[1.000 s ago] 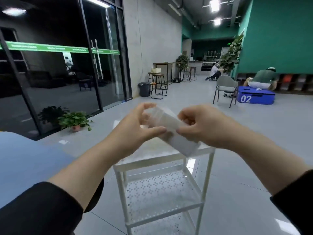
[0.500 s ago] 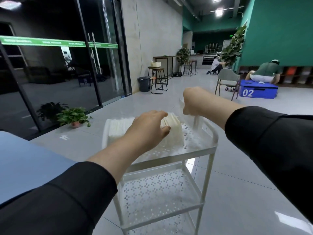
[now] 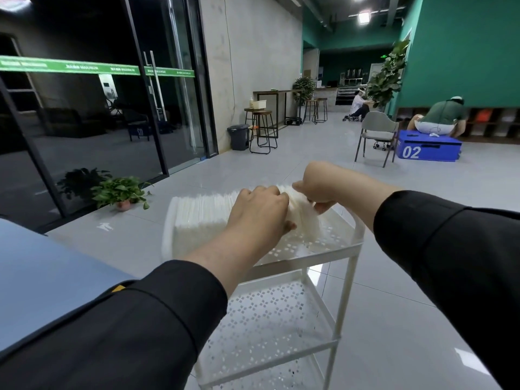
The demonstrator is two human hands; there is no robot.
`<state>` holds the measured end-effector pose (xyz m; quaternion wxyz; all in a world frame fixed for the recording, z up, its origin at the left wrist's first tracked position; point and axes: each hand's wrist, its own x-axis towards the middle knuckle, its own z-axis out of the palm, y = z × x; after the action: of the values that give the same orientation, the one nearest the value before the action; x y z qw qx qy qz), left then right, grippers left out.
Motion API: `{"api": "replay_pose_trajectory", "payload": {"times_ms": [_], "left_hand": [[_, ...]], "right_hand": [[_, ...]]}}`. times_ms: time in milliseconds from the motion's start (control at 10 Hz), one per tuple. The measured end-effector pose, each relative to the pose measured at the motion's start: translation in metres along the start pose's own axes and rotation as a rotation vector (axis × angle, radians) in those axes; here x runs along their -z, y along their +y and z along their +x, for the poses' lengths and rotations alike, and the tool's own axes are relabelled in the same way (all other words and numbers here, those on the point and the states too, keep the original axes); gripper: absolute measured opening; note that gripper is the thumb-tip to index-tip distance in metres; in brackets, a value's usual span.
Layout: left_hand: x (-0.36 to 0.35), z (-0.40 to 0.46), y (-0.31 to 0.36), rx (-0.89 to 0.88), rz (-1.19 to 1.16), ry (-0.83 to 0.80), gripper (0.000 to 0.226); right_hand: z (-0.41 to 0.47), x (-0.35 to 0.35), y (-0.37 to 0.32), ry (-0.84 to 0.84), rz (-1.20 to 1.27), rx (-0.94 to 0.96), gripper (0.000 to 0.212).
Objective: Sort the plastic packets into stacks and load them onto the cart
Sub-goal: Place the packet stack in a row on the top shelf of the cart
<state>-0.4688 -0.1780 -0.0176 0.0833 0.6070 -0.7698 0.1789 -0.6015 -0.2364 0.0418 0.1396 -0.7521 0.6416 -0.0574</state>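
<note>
A row of white plastic packets (image 3: 201, 213) stands on edge on the top shelf of the white perforated cart (image 3: 339, 244). My left hand (image 3: 259, 212) lies over the right end of the row, fingers curled on the last packets. My right hand (image 3: 318, 187) pinches the end packets (image 3: 305, 218) from the far side. The packets between my hands lean to the right and are partly hidden by my fingers.
A blue table surface (image 3: 42, 277) sits at my left. The cart's lower shelves (image 3: 270, 319) hold nothing. A potted plant (image 3: 121, 192) stands by the glass doors. Farther off are stools (image 3: 260, 130), a grey chair (image 3: 377, 136), a blue box marked 02 (image 3: 427, 150) and two persons.
A second ago both hands held a packet stack in the air above the cart. The stack now stands at the row's right end, with both hands on it.
</note>
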Motion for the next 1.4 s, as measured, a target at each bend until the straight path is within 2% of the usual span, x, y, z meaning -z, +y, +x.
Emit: {"api": "replay_pose_trajectory", "payload": {"times_ms": [100,200,300,400,500,600,700,800,900,1200,1300,1400], "left_hand": [[-0.003,0.002,0.002,0.005,0.015,0.022,0.043],[-0.005,0.001,0.009,0.023,-0.016,0.033,0.066],[-0.006,0.001,0.02,0.066,-0.048,0.054,0.082],[-0.008,0.008,0.027,0.116,-0.041,0.073,0.083],[-0.012,0.013,0.029,0.138,-0.014,0.083,0.074],[-0.015,0.017,0.027,0.143,0.003,0.091,0.068],[-0.017,0.018,0.028,0.149,-0.009,0.083,0.075],[-0.018,0.017,0.032,0.154,-0.012,0.08,0.082],[-0.017,0.02,0.031,0.163,0.028,0.075,0.072],[-0.008,0.015,0.025,0.166,0.006,0.043,0.076],[0.002,0.008,0.019,0.147,0.016,0.031,0.075],[0.018,-0.004,0.007,0.14,-0.031,0.043,0.066]], "right_hand": [[0.0,-0.002,0.007,0.022,0.123,0.0,0.012],[0.002,-0.009,0.016,0.066,0.316,0.039,0.026],[0.005,-0.011,0.018,0.048,0.332,0.031,0.026],[0.006,-0.01,0.019,0.031,0.352,0.029,0.023],[0.005,-0.01,0.02,0.019,0.381,0.04,0.014],[0.006,-0.01,0.022,0.009,0.431,0.051,0.017],[0.008,-0.009,0.023,-0.004,0.427,0.05,0.025],[0.009,-0.01,0.022,-0.004,0.403,0.063,0.027],[0.012,-0.011,0.024,0.005,0.403,0.071,0.027],[0.012,-0.006,0.025,0.03,0.31,0.103,0.03],[0.007,0.001,0.023,0.074,0.209,0.145,0.036],[0.0,0.014,0.016,0.189,0.146,0.191,0.044]]}}
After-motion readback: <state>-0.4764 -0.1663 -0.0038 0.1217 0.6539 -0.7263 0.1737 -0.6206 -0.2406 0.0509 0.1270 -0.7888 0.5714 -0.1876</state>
